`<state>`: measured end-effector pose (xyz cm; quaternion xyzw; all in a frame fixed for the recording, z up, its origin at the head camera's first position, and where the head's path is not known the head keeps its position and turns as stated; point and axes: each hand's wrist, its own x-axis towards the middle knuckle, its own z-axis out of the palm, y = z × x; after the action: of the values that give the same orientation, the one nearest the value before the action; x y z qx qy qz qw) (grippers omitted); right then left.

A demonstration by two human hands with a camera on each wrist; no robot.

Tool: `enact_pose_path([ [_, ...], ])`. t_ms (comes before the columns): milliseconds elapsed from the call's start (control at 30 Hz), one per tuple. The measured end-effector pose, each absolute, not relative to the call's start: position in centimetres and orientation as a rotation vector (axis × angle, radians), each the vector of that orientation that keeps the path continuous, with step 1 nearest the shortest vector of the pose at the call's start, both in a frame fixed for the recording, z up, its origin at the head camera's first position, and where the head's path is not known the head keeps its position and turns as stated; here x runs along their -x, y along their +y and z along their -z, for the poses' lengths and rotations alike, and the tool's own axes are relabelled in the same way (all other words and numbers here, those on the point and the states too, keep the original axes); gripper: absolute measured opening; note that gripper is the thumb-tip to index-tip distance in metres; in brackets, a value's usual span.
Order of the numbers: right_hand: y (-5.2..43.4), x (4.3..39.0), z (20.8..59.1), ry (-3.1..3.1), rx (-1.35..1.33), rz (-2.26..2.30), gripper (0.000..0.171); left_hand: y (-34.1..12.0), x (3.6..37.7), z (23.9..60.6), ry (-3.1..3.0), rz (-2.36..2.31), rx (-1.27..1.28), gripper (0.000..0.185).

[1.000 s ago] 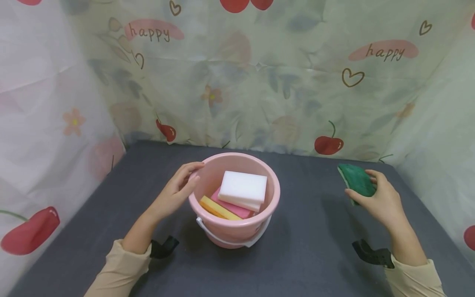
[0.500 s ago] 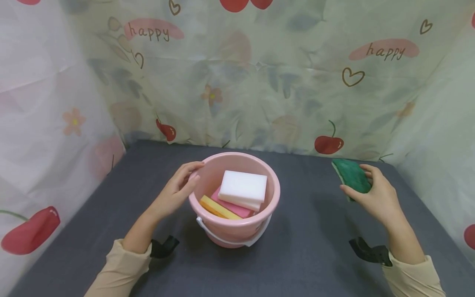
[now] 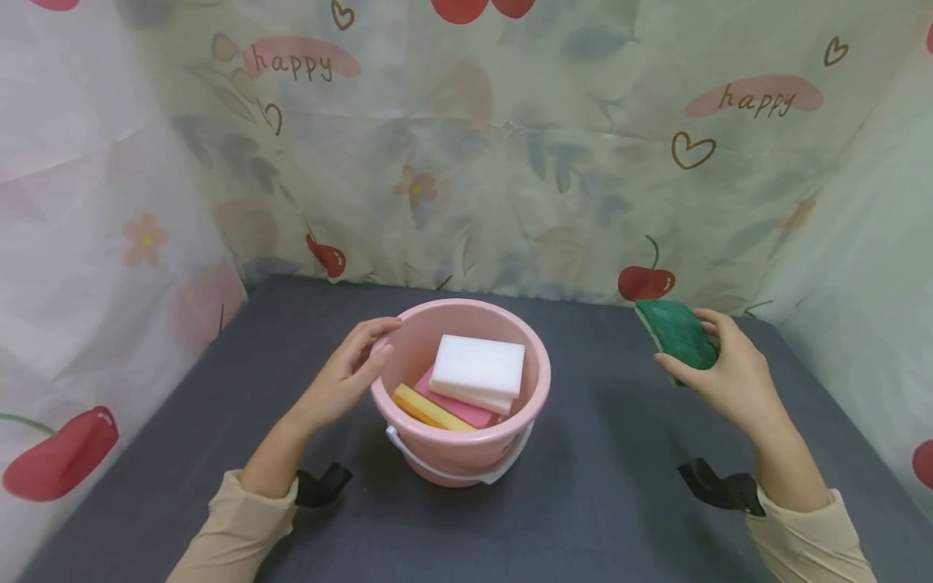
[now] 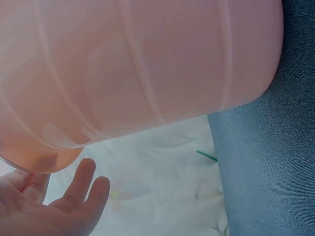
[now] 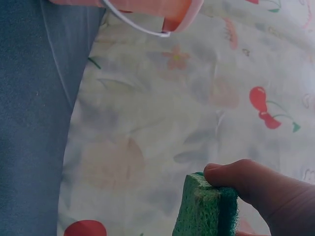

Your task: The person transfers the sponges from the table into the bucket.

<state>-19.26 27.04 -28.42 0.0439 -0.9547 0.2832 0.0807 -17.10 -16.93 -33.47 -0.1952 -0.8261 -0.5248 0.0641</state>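
Head view: right hand (image 3: 729, 380) pinches a coarse green scouring sponge (image 3: 676, 334) above the table's right edge; left hand (image 3: 350, 376), fingers relaxed, touches the smooth round pink bucket (image 3: 535, 389).

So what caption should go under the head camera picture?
Left hand on a pink bucket of sponges, right hand holding a green sponge.

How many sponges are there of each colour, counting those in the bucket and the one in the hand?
White sponge: 1, in the pink bucket
Pink sponge: 1, in the bucket
Yellow-orange sponge: 1, in the bucket
Green sponge: 1, in the right hand
Total: 4
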Motion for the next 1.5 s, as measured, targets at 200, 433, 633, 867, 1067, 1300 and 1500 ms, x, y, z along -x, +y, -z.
enact_pose_path([
  [200,26.4,18.9,27.8,-2.844,-0.165,-0.841,0.087,-16.9,17.1,33.5,-2.497,1.589,0.592,0.04],
  [433,25.3,18.5,27.0,-2.831,-0.213,-0.847,0.086,-16.9,17.1,33.4,-2.49,1.598,0.6,0.04],
  [633,24.1,18.2,26.4,-2.821,-0.281,-0.866,0.084,-16.9,17.1,33.4,-2.493,1.6,0.597,0.04],
  [867,22.7,18.0,25.7,-2.8,-0.381,-0.894,0.08,-16.8,17.1,33.4,-2.496,1.604,0.593,0.04],
  [1067,21.1,17.8,25.0,-2.772,-0.478,-0.915,0.074,-16.8,17.1,33.3,-2.502,1.596,0.587,0.04],
  [1300,19.3,17.5,24.6,-2.748,-0.599,-0.952,0.072,-16.9,17.1,33.3,-2.491,1.596,0.599,0.04],
  [1500,17.9,17.5,24.6,-2.742,-0.679,-0.975,0.071,-16.9,17.1,33.3,-2.485,1.594,0.609,0.04],
])
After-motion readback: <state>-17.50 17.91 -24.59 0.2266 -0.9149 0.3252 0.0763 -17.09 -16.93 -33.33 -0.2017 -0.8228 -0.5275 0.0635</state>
